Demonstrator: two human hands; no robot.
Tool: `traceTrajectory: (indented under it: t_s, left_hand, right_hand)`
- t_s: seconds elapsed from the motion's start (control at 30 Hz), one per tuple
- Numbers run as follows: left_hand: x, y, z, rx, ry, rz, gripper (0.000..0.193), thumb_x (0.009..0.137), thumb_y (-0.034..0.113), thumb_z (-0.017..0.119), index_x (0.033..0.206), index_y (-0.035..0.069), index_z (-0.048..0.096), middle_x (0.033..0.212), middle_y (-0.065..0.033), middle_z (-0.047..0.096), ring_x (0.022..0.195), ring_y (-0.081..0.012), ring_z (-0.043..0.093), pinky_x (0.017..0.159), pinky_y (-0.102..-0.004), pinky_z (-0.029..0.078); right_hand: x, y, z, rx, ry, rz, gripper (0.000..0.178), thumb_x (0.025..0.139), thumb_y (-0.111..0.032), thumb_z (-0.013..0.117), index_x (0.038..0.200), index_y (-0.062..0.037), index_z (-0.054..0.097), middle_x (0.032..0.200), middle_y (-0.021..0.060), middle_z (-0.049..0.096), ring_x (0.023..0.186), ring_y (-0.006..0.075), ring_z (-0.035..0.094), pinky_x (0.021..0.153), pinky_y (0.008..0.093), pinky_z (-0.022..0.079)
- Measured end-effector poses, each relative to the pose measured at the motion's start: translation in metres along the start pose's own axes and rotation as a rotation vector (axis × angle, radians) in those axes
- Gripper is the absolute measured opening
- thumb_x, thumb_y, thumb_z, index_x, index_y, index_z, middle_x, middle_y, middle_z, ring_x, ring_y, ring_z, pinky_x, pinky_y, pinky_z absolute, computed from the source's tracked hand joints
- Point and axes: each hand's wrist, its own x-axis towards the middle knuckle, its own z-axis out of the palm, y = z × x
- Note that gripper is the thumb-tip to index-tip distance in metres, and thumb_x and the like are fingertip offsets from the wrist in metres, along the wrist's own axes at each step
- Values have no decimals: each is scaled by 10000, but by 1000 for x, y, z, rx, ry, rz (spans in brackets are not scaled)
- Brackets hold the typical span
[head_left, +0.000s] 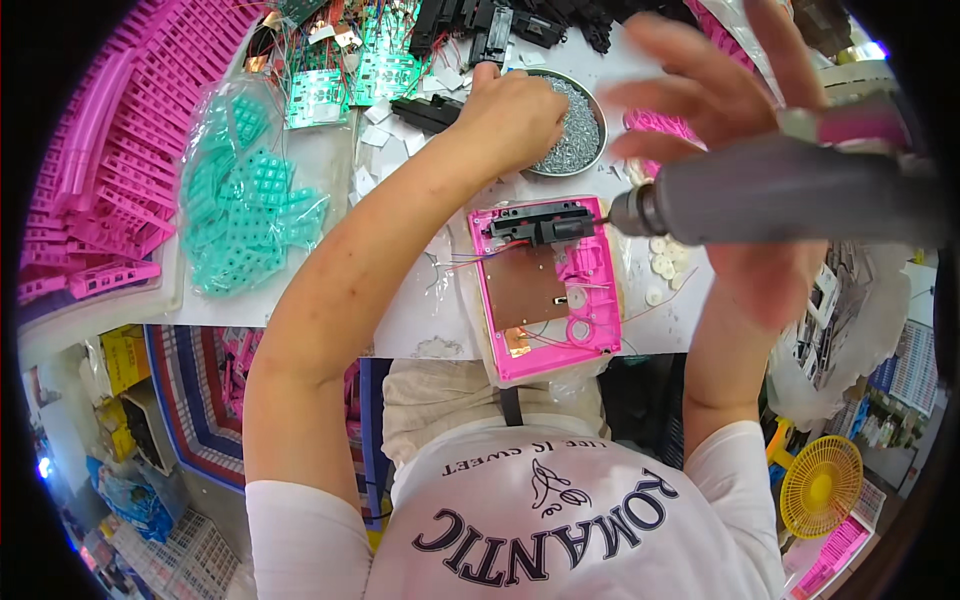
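My left hand (515,112) is curled at the rim of a round metal bowl (572,135) of small silvery screws; its fingertips are hidden. My right hand (710,95), blurred, has its fingers stretched apart behind a grey electric screwdriver (790,190). The screwdriver lies across the palm, and its bit points left at a black plastic part (545,227). That part sits along the far edge of a pink plastic housing (603,320), which also holds a brown circuit board (522,285) and thin wires. Plastic film lies under the housing at the table's near edge.
Bagged teal keypads (245,200) lie left, beside stacked pink plastic parts (110,130). Green circuit boards (390,60) and black parts (490,30) lie at the back. White round pieces (665,258) are right of the housing. A yellow fan (822,487) stands lower right.
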Motion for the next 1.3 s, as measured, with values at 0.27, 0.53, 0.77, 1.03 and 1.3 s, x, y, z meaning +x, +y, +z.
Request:
traceTrajectory:
  t_s: [0.27,0.53,0.77,1.03,1.3]
  left_hand:
    - [-31,16,-34,-359,31,-78,134,843,206,680,784,97,731,818,-104,726,772,-291,681,855,-470,397]
    - [-127,75,-21,-530,259,-20,104,823,128,755,920,128,716,920,-11,694,845,-193,617,867,-390,332]
    - [-131,92,-5,-621,404,-21,130,817,112,770,935,138,724,911,6,690,814,-179,601,855,-400,307]
    - [-123,86,-2,-447,554,40,234,724,177,835,900,149,684,872,15,646,847,-204,602,896,-428,306]
    - [-110,84,-11,-197,367,-118,318,721,240,837,977,139,678,1051,1,642,1052,-221,571,1042,-528,273]
  right_hand:
    - [45,43,-24,853,-437,188,697,713,-43,847,1330,37,533,1069,224,689,1032,319,675,923,358,524]
    - [-23,7,-11,235,7,246,335,982,-271,641,1228,-129,465,660,-46,486,602,113,461,595,302,426]
    - [-51,-1,13,198,156,159,318,982,-326,684,1149,-145,482,579,-51,468,554,110,460,532,288,400]
    - [-49,10,4,246,95,136,301,1004,-305,632,1207,-145,477,595,-54,457,586,111,441,573,305,413]
    - [-40,42,-6,78,219,115,225,947,-54,545,1167,-73,497,608,-5,430,545,123,413,549,326,406]
